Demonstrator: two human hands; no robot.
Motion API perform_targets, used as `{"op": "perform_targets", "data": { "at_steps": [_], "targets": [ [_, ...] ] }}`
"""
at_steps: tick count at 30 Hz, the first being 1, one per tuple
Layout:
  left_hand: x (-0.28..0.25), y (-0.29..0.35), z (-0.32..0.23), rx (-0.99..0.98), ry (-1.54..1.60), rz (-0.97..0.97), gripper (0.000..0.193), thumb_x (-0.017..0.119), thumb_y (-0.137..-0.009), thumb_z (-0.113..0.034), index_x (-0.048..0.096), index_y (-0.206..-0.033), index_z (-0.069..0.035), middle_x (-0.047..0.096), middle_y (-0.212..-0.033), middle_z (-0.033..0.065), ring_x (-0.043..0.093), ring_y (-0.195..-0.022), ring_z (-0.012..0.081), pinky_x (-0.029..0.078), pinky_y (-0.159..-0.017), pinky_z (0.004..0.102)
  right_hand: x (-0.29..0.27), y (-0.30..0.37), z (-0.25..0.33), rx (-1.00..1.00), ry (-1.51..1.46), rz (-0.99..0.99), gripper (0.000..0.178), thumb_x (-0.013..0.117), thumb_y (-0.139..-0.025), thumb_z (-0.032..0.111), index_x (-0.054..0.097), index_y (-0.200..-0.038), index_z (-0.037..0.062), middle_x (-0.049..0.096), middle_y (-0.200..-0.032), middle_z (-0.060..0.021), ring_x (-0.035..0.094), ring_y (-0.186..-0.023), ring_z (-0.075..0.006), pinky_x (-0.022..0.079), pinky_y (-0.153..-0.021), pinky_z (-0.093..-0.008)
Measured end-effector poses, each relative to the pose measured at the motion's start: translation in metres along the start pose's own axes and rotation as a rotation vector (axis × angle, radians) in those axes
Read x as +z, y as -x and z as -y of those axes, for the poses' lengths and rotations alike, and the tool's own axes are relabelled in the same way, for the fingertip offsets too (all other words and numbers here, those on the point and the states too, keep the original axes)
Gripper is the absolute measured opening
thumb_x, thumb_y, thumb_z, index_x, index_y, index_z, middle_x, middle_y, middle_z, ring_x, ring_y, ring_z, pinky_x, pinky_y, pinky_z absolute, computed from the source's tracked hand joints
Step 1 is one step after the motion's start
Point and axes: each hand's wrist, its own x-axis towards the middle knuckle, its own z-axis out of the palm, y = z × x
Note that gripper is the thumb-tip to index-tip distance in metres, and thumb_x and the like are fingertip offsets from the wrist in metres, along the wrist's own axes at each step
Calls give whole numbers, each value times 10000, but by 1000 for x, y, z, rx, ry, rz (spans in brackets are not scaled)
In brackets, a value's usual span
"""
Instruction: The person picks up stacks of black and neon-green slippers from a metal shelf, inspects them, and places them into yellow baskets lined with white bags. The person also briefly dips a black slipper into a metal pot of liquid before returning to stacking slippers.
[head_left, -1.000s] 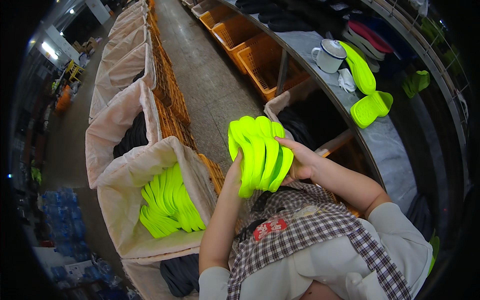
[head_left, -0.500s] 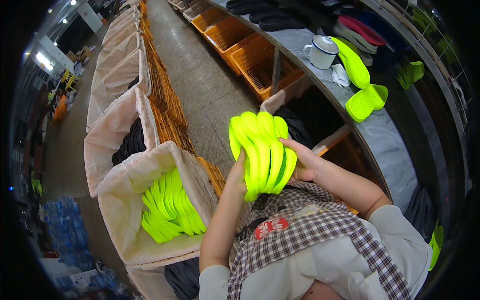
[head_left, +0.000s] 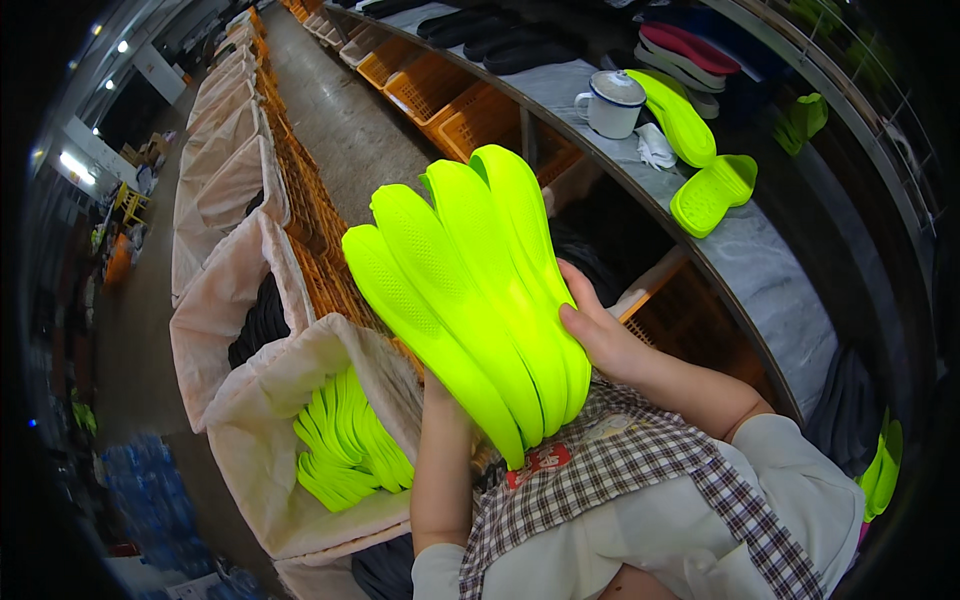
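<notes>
Between my two hands is a fanned stack of several neon yellow-green shoe soles [head_left: 480,290], held in front of my checked apron [head_left: 640,440]. My right hand [head_left: 605,330] is closed on the stack's right side, its thumb over the edge. My left hand [head_left: 440,400] supports the stack from the lower left; its fingers are hidden behind the soles. To the left, a cloth-lined bin [head_left: 245,430] holds a heap of matching soles [head_left: 350,440]. Two more bright soles lie on the worktable, one lengthwise [head_left: 680,125] and one angled nearer [head_left: 712,195].
A curved grey worktable [head_left: 765,270] runs along my right, bearing a white lidded mug [head_left: 612,104], a crumpled white cloth [head_left: 655,147] and black soles [head_left: 530,50]. Orange crates [head_left: 475,120] stand beneath it. Lined bins [head_left: 225,190] continue up the left beside the aisle [head_left: 330,100].
The stack has risen toward me and tilted, and its soles are spread into a wider fan. My left hand has gone further behind it. The view has shifted slightly.
</notes>
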Motion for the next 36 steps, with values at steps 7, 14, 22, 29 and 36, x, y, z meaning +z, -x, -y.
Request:
{"op": "perform_targets", "data": {
  "at_steps": [7, 14, 22, 29, 36],
  "targets": [
    [5, -11, 1, 15, 8, 41, 558, 626, -875, -315, 435, -1308, -19, 530, -1268, 120, 541, -1128, 245, 456, -947, 394, 1, 9, 8, -114, 58, 42, 753, 313, -968, 500, 9, -1452, 10, 133, -1483, -207, 166, -1379, -295, 172, -1108, -388],
    [8, -14, -3, 15, -31, 55, 540, 624, -877, -302, 444, -1302, -22, 535, -1261, 114, 543, -1121, 238, 457, -941, 386, -1, 13, 2, -158, 122, 16, 763, 324, -961, 502, 38, -1448, -10, 130, -1477, -219, 127, -1384, -320, 136, -1115, -414],
    [10, -14, -9, 25, -78, 55, 519, 622, -879, -286, 454, -1295, -25, 540, -1254, 106, 545, -1113, 230, 459, -933, 378, -7, 18, -4, -195, 214, 8, 720, 397, -952, 396, 84, -1441, -30, 132, -1470, -234, 115, -1383, -340, 120, -1118, -430],
    [14, -14, -17, 45, -135, 59, 501, 620, -881, -273, 463, -1289, -28, 545, -1247, 100, 546, -1106, 222, 460, -927, 370, -12, 17, 7, -139, 229, -2, 754, 586, -883, 231, 137, -1432, -28, 266, -1427, -216, 270, -1334, -292, 241, -1086, -382],
    [21, -13, -22, 55, -318, 70, 484, 618, -883, -260, 471, -1282, -31, 549, -1240, 93, 548, -1098, 215, 461, -920, 363, -25, 8, 13, -36, 253, 29, 905, 757, -758, 256, 200, -1408, -36, 361, -1372, -207, 358, -1283, -282, 297, -1058, -369]
  ]
}}
